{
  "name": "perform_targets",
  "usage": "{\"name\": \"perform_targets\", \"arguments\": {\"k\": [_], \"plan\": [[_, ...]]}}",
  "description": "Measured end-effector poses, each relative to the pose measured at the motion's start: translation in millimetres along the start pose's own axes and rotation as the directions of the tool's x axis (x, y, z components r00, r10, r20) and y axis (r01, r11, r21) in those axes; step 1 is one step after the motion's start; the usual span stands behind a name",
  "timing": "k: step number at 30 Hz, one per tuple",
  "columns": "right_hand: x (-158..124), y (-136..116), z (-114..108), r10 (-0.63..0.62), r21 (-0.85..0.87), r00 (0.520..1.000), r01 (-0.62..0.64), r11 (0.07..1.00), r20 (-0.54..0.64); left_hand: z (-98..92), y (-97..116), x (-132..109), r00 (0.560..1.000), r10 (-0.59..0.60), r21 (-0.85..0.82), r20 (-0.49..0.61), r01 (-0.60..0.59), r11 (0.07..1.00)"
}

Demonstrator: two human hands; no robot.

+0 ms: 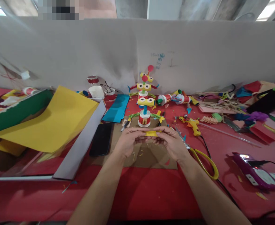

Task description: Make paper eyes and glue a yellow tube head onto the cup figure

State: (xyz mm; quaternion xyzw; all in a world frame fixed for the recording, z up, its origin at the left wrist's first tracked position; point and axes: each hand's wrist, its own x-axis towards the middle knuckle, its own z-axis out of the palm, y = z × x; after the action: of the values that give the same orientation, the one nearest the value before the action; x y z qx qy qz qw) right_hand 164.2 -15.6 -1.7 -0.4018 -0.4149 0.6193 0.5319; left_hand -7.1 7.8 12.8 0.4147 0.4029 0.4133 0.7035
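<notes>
Between my two hands is a small yellow strip of paper, held level by its ends. My left hand pinches the left end, and my right hand pinches the right end, fingers closed. Just beyond them stands a paper-cup figure with a yellow head, round eyes and green folded-paper arms. The hands hover over a brown cardboard sheet. Right of my right hand lie yellow-handled scissors, partly hidden by my forearm.
At left, a box holds a large yellow sheet; a black phone lies beside it. Blue paper lies farther back. To the right are a yellow glue gun, a purple power strip with a cord, and scattered sticks.
</notes>
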Motion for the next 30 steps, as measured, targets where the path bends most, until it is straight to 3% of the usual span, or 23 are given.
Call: {"name": "perform_targets", "arguments": {"k": [7,12,24,30], "plan": [[0,1,-1,-0.048,-0.001,0.999,0.048,0.999,0.006,2.9,1,-1,0.997,0.072,-0.019,0.024,-0.071,0.997],[1,4,-3,-0.102,-0.052,0.995,0.102,0.993,0.016,6.2,-2,0,0.987,0.159,0.060,-0.026,-0.157,0.986],[3,7,-4,-0.205,-0.224,0.976,0.186,0.957,-0.067,14.8,-5,-1,0.984,0.167,0.153,-0.063,-0.156,0.976],[4,9,-8,-0.200,-0.307,0.980,0.183,0.934,-0.024,12.7,-11,3,0.980,0.180,0.133,-0.082,-0.168,0.977]]}}
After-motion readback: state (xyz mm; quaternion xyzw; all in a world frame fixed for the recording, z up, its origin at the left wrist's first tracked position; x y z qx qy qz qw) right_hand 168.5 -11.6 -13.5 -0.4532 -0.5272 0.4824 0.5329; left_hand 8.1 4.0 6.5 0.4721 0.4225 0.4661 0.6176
